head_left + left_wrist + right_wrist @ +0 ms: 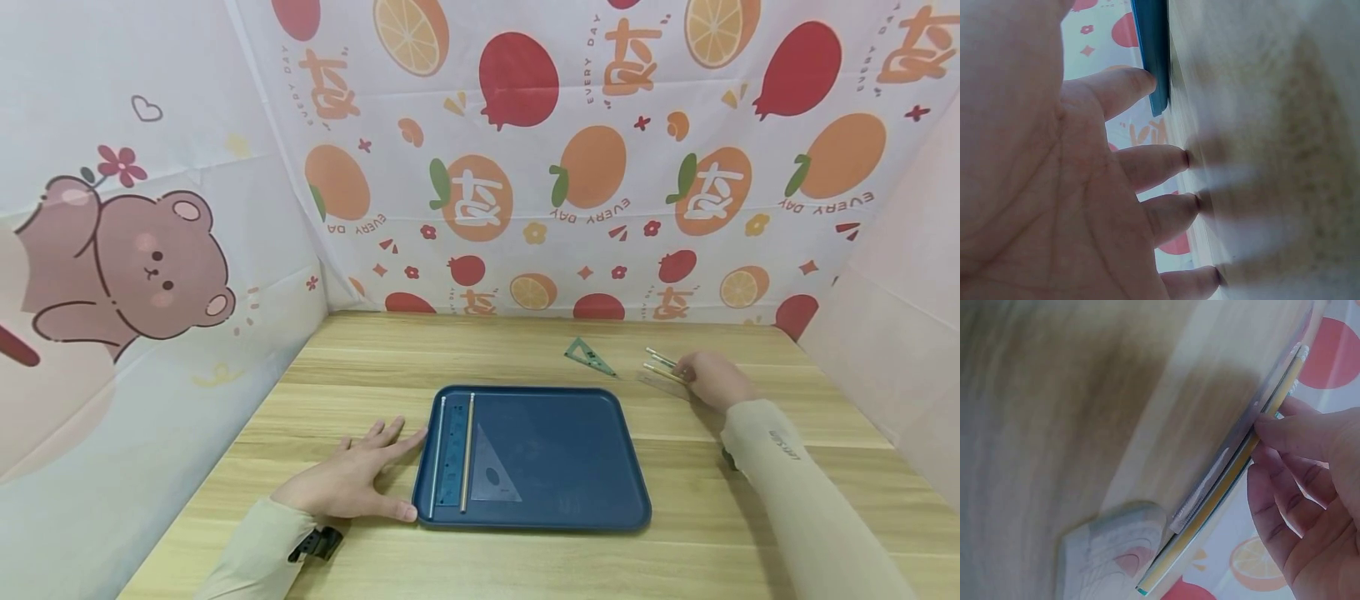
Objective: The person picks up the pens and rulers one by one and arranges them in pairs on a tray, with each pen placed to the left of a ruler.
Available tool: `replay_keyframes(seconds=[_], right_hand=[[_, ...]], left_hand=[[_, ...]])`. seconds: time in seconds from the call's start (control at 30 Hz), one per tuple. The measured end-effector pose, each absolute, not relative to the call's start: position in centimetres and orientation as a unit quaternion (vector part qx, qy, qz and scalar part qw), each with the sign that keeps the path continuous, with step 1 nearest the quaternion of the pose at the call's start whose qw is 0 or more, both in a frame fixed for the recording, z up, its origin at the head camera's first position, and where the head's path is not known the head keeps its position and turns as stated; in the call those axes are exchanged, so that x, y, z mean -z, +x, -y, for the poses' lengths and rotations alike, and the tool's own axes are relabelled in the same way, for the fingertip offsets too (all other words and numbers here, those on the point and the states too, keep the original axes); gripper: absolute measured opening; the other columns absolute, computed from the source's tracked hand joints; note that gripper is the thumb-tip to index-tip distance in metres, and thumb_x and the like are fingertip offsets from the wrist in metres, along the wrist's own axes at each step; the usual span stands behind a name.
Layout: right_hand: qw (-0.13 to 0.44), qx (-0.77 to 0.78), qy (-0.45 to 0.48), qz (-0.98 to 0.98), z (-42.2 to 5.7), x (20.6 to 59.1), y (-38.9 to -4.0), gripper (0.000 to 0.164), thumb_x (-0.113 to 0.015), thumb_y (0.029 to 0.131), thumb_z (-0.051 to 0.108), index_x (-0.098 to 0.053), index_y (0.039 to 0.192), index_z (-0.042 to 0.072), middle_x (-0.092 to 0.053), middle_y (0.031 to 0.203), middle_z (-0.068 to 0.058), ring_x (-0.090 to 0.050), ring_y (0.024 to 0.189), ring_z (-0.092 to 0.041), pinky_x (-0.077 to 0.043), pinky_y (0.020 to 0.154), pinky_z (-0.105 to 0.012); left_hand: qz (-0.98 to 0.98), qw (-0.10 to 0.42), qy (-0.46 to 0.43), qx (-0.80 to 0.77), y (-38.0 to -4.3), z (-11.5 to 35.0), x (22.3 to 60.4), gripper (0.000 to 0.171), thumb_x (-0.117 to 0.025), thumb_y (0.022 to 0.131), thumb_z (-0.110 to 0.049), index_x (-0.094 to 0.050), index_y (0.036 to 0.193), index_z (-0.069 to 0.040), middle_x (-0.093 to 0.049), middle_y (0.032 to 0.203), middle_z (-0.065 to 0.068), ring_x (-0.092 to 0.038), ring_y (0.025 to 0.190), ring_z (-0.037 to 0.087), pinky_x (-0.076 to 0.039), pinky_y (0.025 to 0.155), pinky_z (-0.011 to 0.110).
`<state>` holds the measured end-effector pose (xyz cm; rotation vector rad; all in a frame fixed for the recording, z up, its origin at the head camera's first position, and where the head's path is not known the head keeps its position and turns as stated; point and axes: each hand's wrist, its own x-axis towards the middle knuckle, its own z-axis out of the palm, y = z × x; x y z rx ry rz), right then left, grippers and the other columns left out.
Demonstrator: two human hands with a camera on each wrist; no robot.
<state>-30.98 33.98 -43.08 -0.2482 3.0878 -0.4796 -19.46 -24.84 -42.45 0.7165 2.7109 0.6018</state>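
Observation:
My right hand [716, 379] is at the table's far right, thumb and fingers pinching a yellow pencil [1222, 481]. More pencils [660, 359] lie close beside it, partly hidden by the hand. Just below them is a clear ruler [663, 385]. My left hand [360, 479] rests with fingers spread at the left edge of a blue tray [555, 527], its thumb and index fingertip right at the rim. Inside the tray, a thin pale pencil [437, 458], a blue ruler [452, 458], a yellow pencil [467, 454] and a clear set square [491, 475] lie side by side.
A small green set square [588, 358] lies behind the tray, left of the right hand. In the right wrist view, a pale rounded block [1113, 550] sits near the pencil's lower end. Printed cloth [540, 167] hangs along the table's back edge.

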Motion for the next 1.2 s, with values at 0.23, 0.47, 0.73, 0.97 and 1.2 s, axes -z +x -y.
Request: replay_keyframes(seconds=[0.23,0.47,0.73,0.97,1.2], right_hand=[[0.007,0.160,-0.115,-0.980,-34.39,43.68,-31.20,0.037,-0.056,0.091,-0.016,-0.074,0.121,-0.006,-0.075,0.113,-0.032,-0.070,0.114,-0.053,-0.055,0.103,-0.067],[-0.026,0.159,-0.127,-0.979,-34.48,43.89,-30.95,0.044,-0.055,0.086,-0.019,-0.067,0.127,-0.010,-0.068,0.114,-0.032,-0.066,0.111,-0.052,-0.053,0.102,-0.068],[-0.054,0.159,-0.128,-0.977,-34.48,43.74,-30.98,0.047,-0.058,0.083,-0.020,-0.062,0.129,-0.009,-0.062,0.115,-0.033,-0.064,0.107,-0.049,-0.053,0.098,-0.067],[-0.054,0.166,-0.127,-0.976,-34.38,43.38,-30.81,0.054,-0.059,0.080,-0.021,-0.057,0.133,-0.008,-0.062,0.119,-0.035,-0.063,0.110,-0.050,-0.053,0.098,-0.068],[-0.064,0.166,-0.143,-0.974,-34.10,42.98,-30.37,0.055,-0.060,0.079,-0.021,-0.057,0.132,-0.006,-0.063,0.117,-0.034,-0.064,0.108,-0.048,-0.054,0.097,-0.066]], left_hand=[[-0.938,0.137,0.246,-0.204,-19.57,24.80,42.52,0.114,-0.081,0.079,-0.075,-0.034,0.170,-0.025,-0.021,0.176,0.028,-0.016,0.161,0.059,-0.013,0.115,0.091],[-0.938,0.136,0.245,-0.205,-19.55,24.73,42.48,0.113,-0.081,0.079,-0.074,-0.035,0.170,-0.024,-0.021,0.176,0.028,-0.016,0.161,0.060,-0.012,0.115,0.091],[-0.936,0.143,0.243,-0.209,-19.44,24.64,42.20,0.113,-0.082,0.080,-0.072,-0.034,0.170,-0.024,-0.020,0.177,0.028,-0.014,0.162,0.059,-0.011,0.115,0.091],[-0.937,0.139,0.248,-0.204,-19.29,24.55,42.10,0.113,-0.085,0.080,-0.068,-0.034,0.170,-0.023,-0.021,0.175,0.031,-0.016,0.160,0.062,-0.013,0.113,0.092],[-0.936,0.146,0.243,-0.210,-19.28,24.64,42.11,0.112,-0.084,0.081,-0.069,-0.035,0.170,-0.023,-0.021,0.176,0.030,-0.015,0.161,0.061,-0.011,0.114,0.092]])
